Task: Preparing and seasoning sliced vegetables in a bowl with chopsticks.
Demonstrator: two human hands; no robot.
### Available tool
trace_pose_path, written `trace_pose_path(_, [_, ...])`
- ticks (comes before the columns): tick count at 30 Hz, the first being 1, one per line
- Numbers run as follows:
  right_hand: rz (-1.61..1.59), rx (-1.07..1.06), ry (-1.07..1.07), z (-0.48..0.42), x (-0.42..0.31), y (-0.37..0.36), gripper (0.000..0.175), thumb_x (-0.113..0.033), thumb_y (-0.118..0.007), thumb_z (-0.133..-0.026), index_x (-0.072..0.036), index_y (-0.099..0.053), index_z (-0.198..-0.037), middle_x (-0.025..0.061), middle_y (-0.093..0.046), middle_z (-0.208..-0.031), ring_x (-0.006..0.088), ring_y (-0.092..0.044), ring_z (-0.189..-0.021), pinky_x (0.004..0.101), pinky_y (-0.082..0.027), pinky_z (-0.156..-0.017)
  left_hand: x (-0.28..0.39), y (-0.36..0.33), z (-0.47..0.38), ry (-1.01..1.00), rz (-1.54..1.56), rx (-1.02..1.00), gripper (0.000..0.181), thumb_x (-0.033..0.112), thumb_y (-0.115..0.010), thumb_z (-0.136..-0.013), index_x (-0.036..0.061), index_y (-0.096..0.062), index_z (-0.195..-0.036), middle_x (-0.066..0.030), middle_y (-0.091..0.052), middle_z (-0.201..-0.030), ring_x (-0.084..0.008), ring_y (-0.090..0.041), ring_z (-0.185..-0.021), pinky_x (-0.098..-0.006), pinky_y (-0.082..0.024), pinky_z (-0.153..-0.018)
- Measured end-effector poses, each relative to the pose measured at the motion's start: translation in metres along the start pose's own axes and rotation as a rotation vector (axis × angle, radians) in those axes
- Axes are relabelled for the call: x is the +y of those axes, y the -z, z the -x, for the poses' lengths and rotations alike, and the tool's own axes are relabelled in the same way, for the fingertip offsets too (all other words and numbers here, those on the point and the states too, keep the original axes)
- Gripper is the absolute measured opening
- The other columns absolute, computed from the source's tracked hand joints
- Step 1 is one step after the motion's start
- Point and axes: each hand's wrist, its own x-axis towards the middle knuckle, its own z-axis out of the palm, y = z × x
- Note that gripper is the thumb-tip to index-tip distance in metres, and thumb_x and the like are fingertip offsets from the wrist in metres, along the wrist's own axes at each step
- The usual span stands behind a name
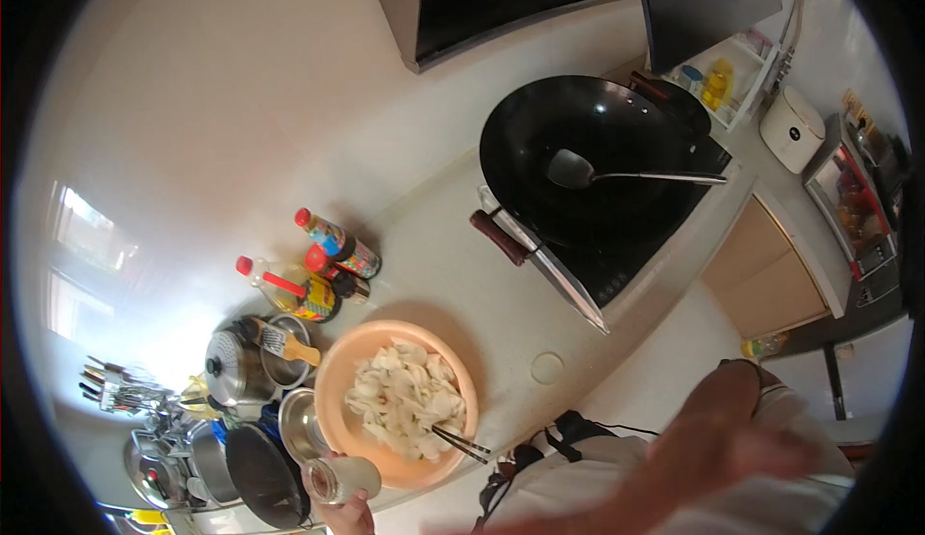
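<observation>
At the lower left, my left hand (pixel 350 513) grips a glass jar (pixel 354 478) with pale contents. The jar lies tilted, its threaded mouth towards the left, beside the near rim of a peach-coloured plastic basin (pixel 334 419). White, thinly sliced pieces (pixel 408 397) of food fill much of the basin. A pair of dark chopsticks (pixel 462 442) leans out over its right rim. My right hand (pixel 730 448) is blurred by motion in front of my light clothing, thumb spread from the fingers. I see nothing held in it.
A black wok (pixel 531 144) with a metal spatula (pixel 574 170) sits on the cooktop (pixel 614 275). Sauce bottles (pixel 347 246) stand along the wall. Steel pots (pixel 238 369) and a black pan (pixel 264 473) crowd the left. A round, pale disc (pixel 547 368) lies near the counter's front edge.
</observation>
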Motion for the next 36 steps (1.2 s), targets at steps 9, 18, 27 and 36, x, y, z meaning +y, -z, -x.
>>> trace_pose_path(9, [0.386,-0.228,-0.38,0.022,-0.071,0.019,0.095,-0.051,-0.067,-0.082,0.005,-0.019,-0.141,0.0151,-0.023,-0.137,0.0274,-0.029,-0.122,0.0391,-0.028,-0.102,0.01,-0.01,0.033,0.067,-0.004,0.053,0.09,0.018,-0.085,-0.059,0.0021,-0.039,-0.135,-0.0137,-0.052,-0.125,-0.028,-0.053,-0.115,-0.0439,-0.044,-0.1])
trace_pose_path(18, [1.749,0.554,-1.139,0.215,-0.016,0.216,0.098,-0.02,-0.078,-0.072,0.003,-0.018,-0.147,0.0234,-0.045,-0.13,0.0394,-0.046,-0.117,0.0447,-0.036,-0.103,0.04,-0.051,0.078,0.048,-0.098,0.104,0.095,0.028,-0.091,-0.051,0.0073,-0.04,-0.128,-0.0116,-0.052,-0.118,-0.0272,-0.05,-0.115,-0.0427,-0.042,-0.098])
trace_pose_path(27, [2.059,0.354,-0.754,0.243,0.007,0.217,0.089,-0.014,-0.076,-0.068,0.002,-0.028,-0.141,0.0191,-0.049,-0.126,0.0357,-0.049,-0.116,0.0433,-0.039,-0.099,0.051,-0.12,0.123,0.12,-0.171,-0.2,0.08,0.01,-0.089,-0.054,-0.0003,-0.048,-0.122,-0.0162,-0.054,-0.125,-0.0224,-0.054,-0.114,-0.0358,-0.045,-0.097])
trace_pose_path(36, [1.769,-0.028,-0.664,0.125,-0.029,0.013,0.086,0.002,-0.071,-0.067,0.004,-0.028,-0.141,0.0196,-0.05,-0.125,0.0357,-0.052,-0.112,0.0398,-0.047,-0.092,0.024,-0.163,0.147,0.182,-0.017,-0.564,0.073,0.008,-0.084,-0.059,-0.003,-0.053,-0.124,-0.0093,-0.063,-0.111,-0.0158,-0.059,-0.104,-0.0309,-0.045,-0.095])
